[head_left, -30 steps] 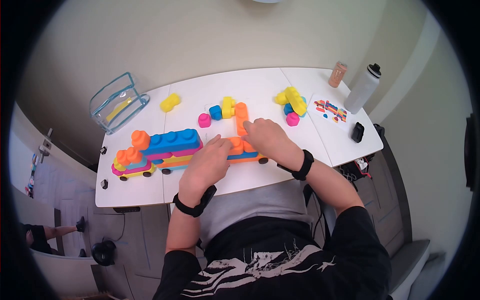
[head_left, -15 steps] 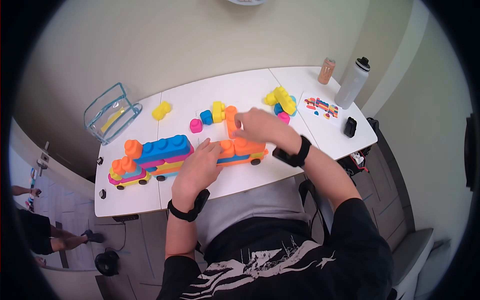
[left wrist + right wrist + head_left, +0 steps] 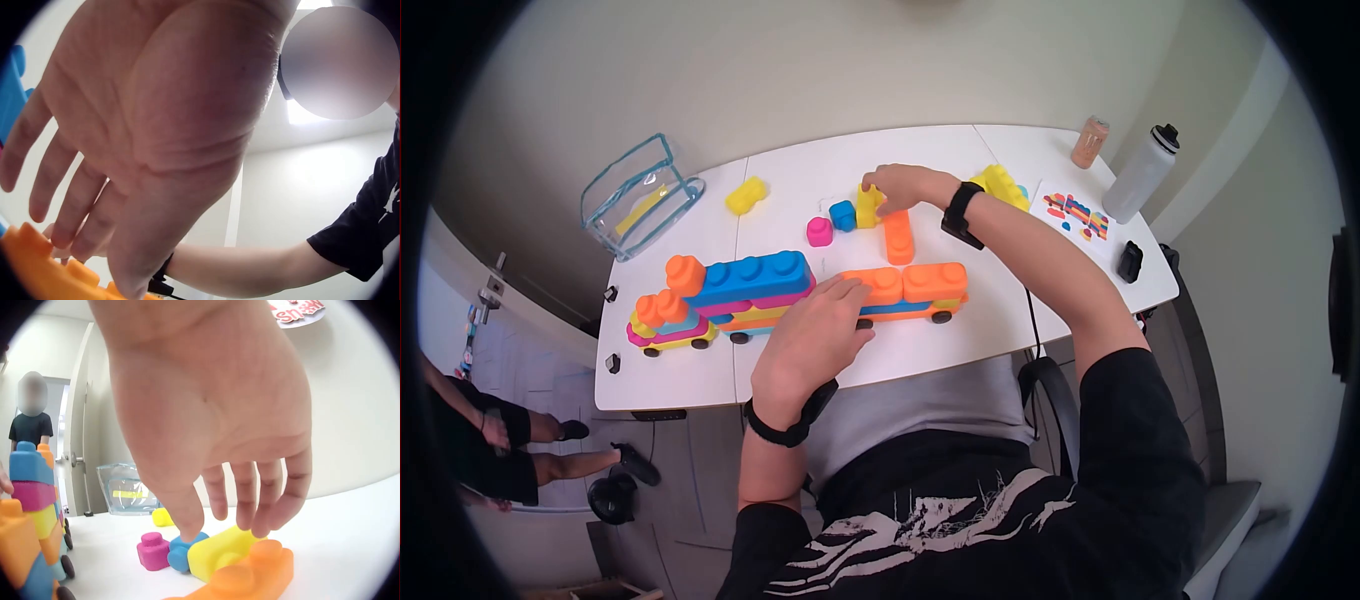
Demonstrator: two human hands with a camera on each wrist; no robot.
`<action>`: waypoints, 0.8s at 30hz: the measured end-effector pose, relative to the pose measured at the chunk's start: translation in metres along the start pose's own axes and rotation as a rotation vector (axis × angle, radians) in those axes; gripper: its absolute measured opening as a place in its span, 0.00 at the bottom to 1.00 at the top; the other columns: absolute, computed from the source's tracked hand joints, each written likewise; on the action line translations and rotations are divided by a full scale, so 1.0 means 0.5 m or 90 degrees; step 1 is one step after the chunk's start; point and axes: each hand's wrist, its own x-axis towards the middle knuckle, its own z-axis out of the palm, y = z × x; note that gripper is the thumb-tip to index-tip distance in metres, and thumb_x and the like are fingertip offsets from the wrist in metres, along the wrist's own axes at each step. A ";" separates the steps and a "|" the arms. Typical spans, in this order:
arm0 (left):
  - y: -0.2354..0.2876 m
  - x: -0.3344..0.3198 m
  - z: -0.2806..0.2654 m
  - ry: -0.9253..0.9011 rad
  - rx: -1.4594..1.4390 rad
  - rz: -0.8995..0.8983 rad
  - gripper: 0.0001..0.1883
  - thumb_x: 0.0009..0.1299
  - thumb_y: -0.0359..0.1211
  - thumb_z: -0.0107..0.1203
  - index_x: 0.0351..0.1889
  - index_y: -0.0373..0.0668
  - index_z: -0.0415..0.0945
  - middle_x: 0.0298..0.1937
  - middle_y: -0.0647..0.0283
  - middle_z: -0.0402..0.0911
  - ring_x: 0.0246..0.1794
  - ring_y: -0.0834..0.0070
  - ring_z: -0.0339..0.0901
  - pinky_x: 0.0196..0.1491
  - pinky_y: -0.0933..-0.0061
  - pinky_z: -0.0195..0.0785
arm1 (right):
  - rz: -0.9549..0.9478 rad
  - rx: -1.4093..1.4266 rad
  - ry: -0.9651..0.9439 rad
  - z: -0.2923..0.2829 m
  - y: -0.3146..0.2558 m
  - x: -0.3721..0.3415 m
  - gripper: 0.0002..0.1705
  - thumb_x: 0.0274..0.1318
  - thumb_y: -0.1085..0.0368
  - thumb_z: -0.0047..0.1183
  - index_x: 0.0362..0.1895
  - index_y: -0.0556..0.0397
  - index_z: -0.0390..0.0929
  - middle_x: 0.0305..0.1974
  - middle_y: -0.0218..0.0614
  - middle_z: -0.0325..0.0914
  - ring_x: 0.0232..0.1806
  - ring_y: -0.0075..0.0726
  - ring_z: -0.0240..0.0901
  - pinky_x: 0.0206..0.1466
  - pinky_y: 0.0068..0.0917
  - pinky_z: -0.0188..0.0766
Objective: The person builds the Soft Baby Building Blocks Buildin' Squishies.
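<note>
In the head view my left hand [image 3: 812, 335] rests its fingers on the orange bricks [image 3: 884, 284] of a long wheeled block train, beside the long blue brick [image 3: 755, 272] on top. The left wrist view shows those fingers straight over orange studs [image 3: 81, 272]. My right hand [image 3: 912, 188] is over a yellow brick [image 3: 867, 207], fingers loosely bent down; in the right wrist view the thumb and fingers hang above the yellow brick [image 3: 219, 553], contact unclear. Near it lie an orange brick [image 3: 899, 238], a blue brick [image 3: 843, 215] and a pink brick [image 3: 820, 232].
A clear case [image 3: 640, 200] and a yellow brick [image 3: 747, 195] lie at the left. More yellow bricks [image 3: 1000, 186], a picture sheet [image 3: 1080, 215], a can [image 3: 1090, 142], a bottle [image 3: 1141, 172] and a black object [image 3: 1130, 262] stand at the right. Another person's leg [image 3: 580, 465] shows lower left.
My right hand has left the orange bricks at the train's right end and moved up and away to the yellow brick. My left hand stays on the train.
</note>
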 end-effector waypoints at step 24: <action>0.017 0.043 -0.017 0.309 -0.111 0.040 0.24 0.74 0.28 0.64 0.66 0.38 0.70 0.60 0.52 0.78 0.57 0.53 0.80 0.55 0.61 0.77 | -0.181 0.147 0.332 -0.114 -0.178 -0.303 0.44 0.45 0.78 0.67 0.71 0.52 0.67 0.70 0.42 0.69 0.65 0.58 0.76 0.63 0.43 0.79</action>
